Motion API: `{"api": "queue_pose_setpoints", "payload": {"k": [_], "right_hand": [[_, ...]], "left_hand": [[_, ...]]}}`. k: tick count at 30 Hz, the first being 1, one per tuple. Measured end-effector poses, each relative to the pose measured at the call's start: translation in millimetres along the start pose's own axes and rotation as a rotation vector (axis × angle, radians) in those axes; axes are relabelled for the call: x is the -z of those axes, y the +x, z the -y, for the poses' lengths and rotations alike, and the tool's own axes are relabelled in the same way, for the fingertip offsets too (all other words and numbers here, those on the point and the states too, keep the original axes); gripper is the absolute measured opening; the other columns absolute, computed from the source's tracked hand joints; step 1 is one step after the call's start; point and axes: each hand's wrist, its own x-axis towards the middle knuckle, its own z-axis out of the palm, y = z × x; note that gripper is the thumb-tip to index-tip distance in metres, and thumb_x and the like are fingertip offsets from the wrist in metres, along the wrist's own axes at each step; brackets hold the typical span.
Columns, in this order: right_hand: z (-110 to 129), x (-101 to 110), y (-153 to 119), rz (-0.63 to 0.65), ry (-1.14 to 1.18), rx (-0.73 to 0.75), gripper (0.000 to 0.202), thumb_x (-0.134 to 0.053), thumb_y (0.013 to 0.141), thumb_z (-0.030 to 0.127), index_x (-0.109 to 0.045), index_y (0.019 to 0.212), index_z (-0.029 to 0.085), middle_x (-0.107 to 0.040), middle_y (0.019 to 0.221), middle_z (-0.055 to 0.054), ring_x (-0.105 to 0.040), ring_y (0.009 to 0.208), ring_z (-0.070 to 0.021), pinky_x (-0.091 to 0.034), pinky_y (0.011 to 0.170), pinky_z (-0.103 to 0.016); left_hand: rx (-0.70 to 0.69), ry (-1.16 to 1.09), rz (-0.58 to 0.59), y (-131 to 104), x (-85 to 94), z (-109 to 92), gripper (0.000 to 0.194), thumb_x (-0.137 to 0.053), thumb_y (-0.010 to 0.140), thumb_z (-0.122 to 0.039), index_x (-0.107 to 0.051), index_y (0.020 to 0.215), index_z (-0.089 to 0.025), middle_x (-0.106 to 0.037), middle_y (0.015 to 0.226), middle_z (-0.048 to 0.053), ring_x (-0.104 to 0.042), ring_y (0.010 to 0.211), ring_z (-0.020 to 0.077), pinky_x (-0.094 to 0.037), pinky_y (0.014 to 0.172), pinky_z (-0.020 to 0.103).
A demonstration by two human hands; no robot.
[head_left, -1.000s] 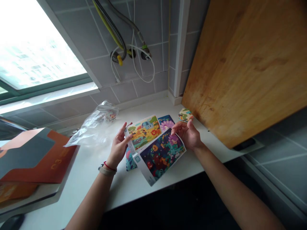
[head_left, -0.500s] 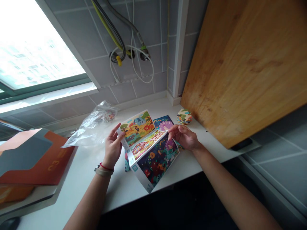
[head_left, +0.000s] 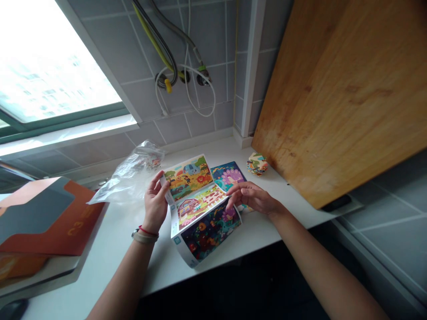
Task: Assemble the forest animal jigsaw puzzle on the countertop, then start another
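Observation:
A folded leaflet (head_left: 196, 207) with colourful animal pictures is spread in several panels over the white table. My left hand (head_left: 155, 202) pinches the left edge of its upper panel between thumb and fingers. At the right end of the fold between the middle and lower panels, the fingertips of my right hand (head_left: 253, 198) close on the paper. The dark lower panel bends down toward the table's front edge. Partly hidden behind the leaflet lies a dark blue picture board (head_left: 230, 172) with a pink peacock-like figure.
A crumpled clear plastic bag (head_left: 125, 178) lies at the back left. Near the wooden board (head_left: 333, 98) sits a stack of small colourful pieces (head_left: 256, 163). An orange and grey box (head_left: 50, 218) stands at the left. Hoses and a white cable (head_left: 213, 100) hang on the tiled wall.
The leaflet has opened flatter, so its middle panel shows more. Its lower panel has shifted left, and my right hand has moved slightly left and down with the fold.

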Motion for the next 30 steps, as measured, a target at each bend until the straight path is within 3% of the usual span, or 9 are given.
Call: {"api": "queue_pose_setpoints", "payload": {"k": [7,14,19,25,30], "right_hand": [[-0.1,0.1,-1.1,0.006,-0.037,-0.035,0.046,-0.074,0.089,0.053,-0.076,0.118,0.016,-0.084,0.1,-0.014,-0.08,0.097,-0.0269,-0.055,0.087,-0.035],[0.2,-4.8,4.0,-0.226,-0.151,-0.164,0.057,-0.073,0.091,0.045,-0.065,0.141,0.019,-0.084,0.108,-0.013,-0.074,0.117,-0.0257,-0.049,0.103,-0.037],[-4.3,-4.6,7.6,-0.301,-0.136,-0.234,0.063,-0.077,0.088,0.043,-0.063,0.144,0.018,-0.084,0.103,-0.012,-0.078,0.102,-0.0235,-0.055,0.088,-0.032],[-7.3,-3.3,10.9,-0.376,-0.199,-0.321,0.061,-0.075,0.091,0.046,-0.064,0.143,0.016,-0.083,0.082,-0.009,-0.076,0.087,-0.0212,-0.052,0.069,-0.026],[-13.2,0.4,8.7,-0.296,-0.218,-0.338,0.046,-0.078,0.088,0.055,-0.079,0.109,0.014,-0.082,0.082,-0.011,-0.071,0.08,-0.0195,-0.047,0.064,-0.025]], "left_hand": [[-0.003,-0.004,0.011,-0.2,0.1,-0.6,0.065,-0.094,0.075,-0.033,-0.069,0.135,-0.026,-0.077,0.124,0.007,-0.077,0.108,0.0267,-0.062,0.103,0.042],[-0.001,-0.028,-0.094,6.4,6.9,1.1,0.066,-0.088,0.079,-0.021,-0.066,0.14,-0.027,-0.074,0.131,0.008,-0.075,0.114,0.027,-0.063,0.102,0.042],[0.037,-0.113,-0.13,9.3,7.5,-5.0,0.063,-0.082,0.082,-0.012,-0.063,0.14,-0.029,-0.078,0.117,0.007,-0.079,0.101,0.0225,-0.067,0.095,0.038],[0.105,-0.175,-0.146,6.4,-0.4,-15.2,0.042,-0.077,0.082,-0.008,-0.072,0.122,-0.02,-0.079,0.111,0.009,-0.08,0.094,0.0242,-0.069,0.089,0.039],[0.119,-0.181,-0.155,2.9,-5.4,-19.4,0.038,-0.077,0.081,-0.008,-0.074,0.118,-0.017,-0.08,0.108,0.011,-0.08,0.096,0.0266,-0.069,0.088,0.041]]}}
